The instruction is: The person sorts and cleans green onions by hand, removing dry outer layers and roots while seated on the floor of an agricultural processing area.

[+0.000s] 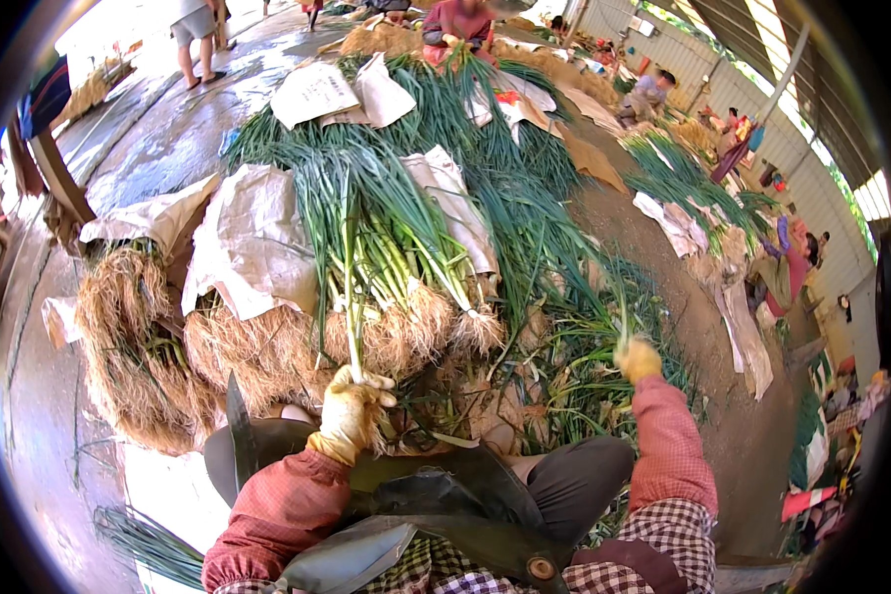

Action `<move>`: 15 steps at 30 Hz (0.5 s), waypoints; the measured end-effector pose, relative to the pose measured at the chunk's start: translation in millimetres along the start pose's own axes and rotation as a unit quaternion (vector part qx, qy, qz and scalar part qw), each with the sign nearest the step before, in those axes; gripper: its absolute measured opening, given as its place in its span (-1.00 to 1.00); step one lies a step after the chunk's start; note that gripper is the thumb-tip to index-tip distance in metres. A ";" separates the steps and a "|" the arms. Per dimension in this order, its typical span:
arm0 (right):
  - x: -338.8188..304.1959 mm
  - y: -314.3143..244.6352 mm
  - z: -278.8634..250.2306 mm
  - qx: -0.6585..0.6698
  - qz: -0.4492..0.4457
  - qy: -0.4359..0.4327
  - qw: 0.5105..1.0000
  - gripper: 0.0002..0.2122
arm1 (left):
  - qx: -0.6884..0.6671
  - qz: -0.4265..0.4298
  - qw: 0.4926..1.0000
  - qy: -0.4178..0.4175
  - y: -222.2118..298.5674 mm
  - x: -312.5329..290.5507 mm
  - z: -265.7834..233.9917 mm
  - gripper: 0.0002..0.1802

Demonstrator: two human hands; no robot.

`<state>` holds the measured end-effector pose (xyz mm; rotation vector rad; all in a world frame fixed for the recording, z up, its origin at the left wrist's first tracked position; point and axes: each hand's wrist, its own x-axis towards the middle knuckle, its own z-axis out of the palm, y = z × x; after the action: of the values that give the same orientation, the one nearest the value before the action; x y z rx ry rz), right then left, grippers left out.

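Observation:
My left hand (351,406), in a yellowish work glove, is closed round the root end of a green onion (351,267). The stalk stands nearly upright, its green tops reaching over the pile in front. Out to the right, my right hand (639,358), gloved too, is closed with a thin pale-green leaf strip (624,315) sticking up from it. Just ahead of my left hand lies a bunch of green onions (396,262) with pale stems and shaggy tan roots (403,322) toward me. Below my right hand is a litter of loose green leaves (589,386).
Whitish sacks (252,238) cover more rooted bundles (129,337) at the left. Sacking (312,94) also lies on the far heap. A person (457,30) sits behind the heap; others work along the wall at right. Wet concrete floor (158,148) stretches away left.

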<state>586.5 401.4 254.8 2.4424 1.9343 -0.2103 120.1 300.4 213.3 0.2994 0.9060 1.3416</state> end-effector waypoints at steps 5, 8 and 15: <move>1.6 -117.9 37.9 0.134 -0.214 0.041 0.967 -0.76 | -0.010 -0.110 0.993 -0.045 -31.5 -9.3 -6.9 -0.92; 23.4 -235.0 58.8 0.142 -0.261 0.041 0.954 -0.76 | 0.028 -0.128 0.991 -0.023 -25.6 -3.3 -6.5 -0.65; 26.0 -305.2 76.7 0.492 -0.055 -0.270 0.826 -0.76 | -0.019 -0.042 0.996 0.081 -5.7 -1.5 -4.3 -0.60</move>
<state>289.0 489.9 196.7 2.1872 1.8978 -2.0916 121.1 296.3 207.3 0.1227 1.0157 1.3183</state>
